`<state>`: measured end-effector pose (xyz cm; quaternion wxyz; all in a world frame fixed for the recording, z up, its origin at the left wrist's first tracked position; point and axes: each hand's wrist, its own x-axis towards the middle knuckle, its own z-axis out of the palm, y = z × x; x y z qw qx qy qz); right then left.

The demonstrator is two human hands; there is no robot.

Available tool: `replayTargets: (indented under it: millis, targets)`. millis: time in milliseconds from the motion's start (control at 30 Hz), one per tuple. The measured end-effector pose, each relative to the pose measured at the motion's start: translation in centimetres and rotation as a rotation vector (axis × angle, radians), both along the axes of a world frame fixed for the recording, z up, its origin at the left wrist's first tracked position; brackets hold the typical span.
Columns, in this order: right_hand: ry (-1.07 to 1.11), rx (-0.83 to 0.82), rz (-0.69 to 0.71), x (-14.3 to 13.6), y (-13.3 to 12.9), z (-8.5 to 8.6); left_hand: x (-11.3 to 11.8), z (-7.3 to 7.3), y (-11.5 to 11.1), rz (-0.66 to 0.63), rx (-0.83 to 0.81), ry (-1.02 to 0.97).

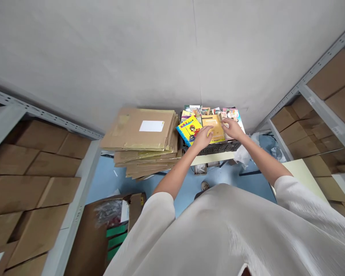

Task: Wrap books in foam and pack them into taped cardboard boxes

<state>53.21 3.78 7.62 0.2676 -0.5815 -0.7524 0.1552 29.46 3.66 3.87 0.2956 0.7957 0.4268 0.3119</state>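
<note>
A black crate holds many books and stands on a narrow pale table against the wall. Over its front half lies an orange-yellow book. My left hand is at this book's left side, with the fingers curled on its cover. At its upper right edge is my right hand, the thumb and fingers brought together there. A yellow and blue book with a cartoon figure lies tilted at the crate's left, just beside my left hand. More colourful books show behind.
Flattened cardboard is stacked left of the crate. Shelves with boxes stand on both sides. An open carton is at the lower left. Plastic bags hang or lie right of the crate, near another table.
</note>
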Motion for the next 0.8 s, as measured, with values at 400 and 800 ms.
replayTargets:
  millis: [400, 800]
  targets:
    - [-0.376, -0.147, 0.02, -3.5, 14.4, 0.6, -2.0, 0.5, 6.4, 0.155, -0.009, 0.179]
    - [-0.495, -0.39, 0.08, -5.4, 23.6, -3.3, -0.1, 0.1, 10.2, 0.27, -0.067, 0.291]
